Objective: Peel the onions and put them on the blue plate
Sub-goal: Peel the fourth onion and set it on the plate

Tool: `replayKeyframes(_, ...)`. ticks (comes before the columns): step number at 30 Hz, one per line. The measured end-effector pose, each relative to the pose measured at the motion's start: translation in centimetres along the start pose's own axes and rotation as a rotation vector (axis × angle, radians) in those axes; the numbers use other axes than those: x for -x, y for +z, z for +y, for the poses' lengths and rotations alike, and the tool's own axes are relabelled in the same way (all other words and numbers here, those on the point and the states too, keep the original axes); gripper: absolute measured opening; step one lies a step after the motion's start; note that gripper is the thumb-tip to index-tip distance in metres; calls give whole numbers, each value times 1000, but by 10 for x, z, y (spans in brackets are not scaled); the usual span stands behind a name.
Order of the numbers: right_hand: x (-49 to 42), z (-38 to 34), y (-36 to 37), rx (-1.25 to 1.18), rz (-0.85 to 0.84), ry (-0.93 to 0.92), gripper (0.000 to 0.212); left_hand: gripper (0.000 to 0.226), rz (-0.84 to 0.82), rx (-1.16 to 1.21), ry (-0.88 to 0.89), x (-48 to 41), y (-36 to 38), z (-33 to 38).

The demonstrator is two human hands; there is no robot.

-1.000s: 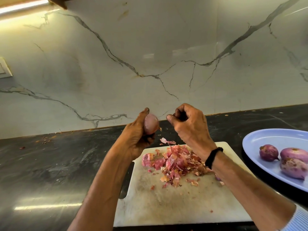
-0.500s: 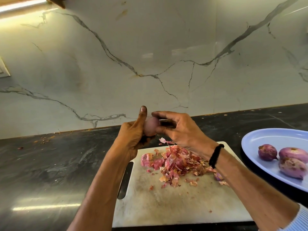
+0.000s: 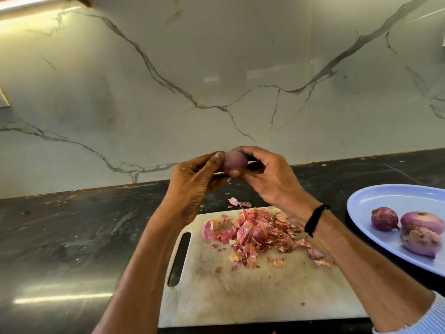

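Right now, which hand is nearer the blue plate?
Right. The right hand holds the onion left of the blue plate; the left hand is farther left, across the onion.

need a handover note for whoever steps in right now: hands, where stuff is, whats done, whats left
Left hand: holds the onion from the left, thumb against it.
Right hand: fingers curled round the same onion from the right, which is held up in the air.
Blue plate, at the right: three peeled onions lie on it.
Skins: heaped on the far half of the cutting board.
Done: three onions peeled and plated.
Left: finish the held onion, which looks mostly bare though its far side is hidden, then set it on the plate. No other unpeeled onion is in view.
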State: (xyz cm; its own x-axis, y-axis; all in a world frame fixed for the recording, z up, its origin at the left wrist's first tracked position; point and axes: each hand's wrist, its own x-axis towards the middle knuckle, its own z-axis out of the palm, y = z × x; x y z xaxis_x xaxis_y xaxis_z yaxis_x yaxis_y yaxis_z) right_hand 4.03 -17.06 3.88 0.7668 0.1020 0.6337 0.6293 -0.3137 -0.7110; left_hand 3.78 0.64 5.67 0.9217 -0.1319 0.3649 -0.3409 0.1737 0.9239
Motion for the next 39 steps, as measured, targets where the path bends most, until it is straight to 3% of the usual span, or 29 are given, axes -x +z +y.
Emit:
replayKeyframes(3, 0, 0, -3, -77, -30, 22, 58, 28, -12, -74, 35, 1, 4, -3)
replayKeyframes(7, 3, -5, -5, -460, -56, 166, 44, 14, 8, -375, 268, 2, 10, -8)
replayKeyframes(9, 4, -10, -7, -605, -63, 229, 32, 30, -16, -482, 444, 2, 11, -8)
replayKeyframes(12, 4, -13, -8, -662, -48, 265, 26, 32, -70, -584, 575, -2, 9, -10)
replayKeyframes(18, 4, -15, -10, -614, -35, 281, 25, 41, -122, -724, 630, -5, 2, -14)
replayKeyframes(23, 6, -15, -9, -601, -50, 277, 26, 24, -138, -710, 624, -4, 1, -11)
replayKeyframes(35, 7, -18, -7, -667, -31, 341, 30, 20, -107, -702, 616, -6, 1, -20)
replayKeyframes(39, 8, -21, -9, -719, -17, 370, 30, 30, -120, -586, 555, -1, 8, -16)
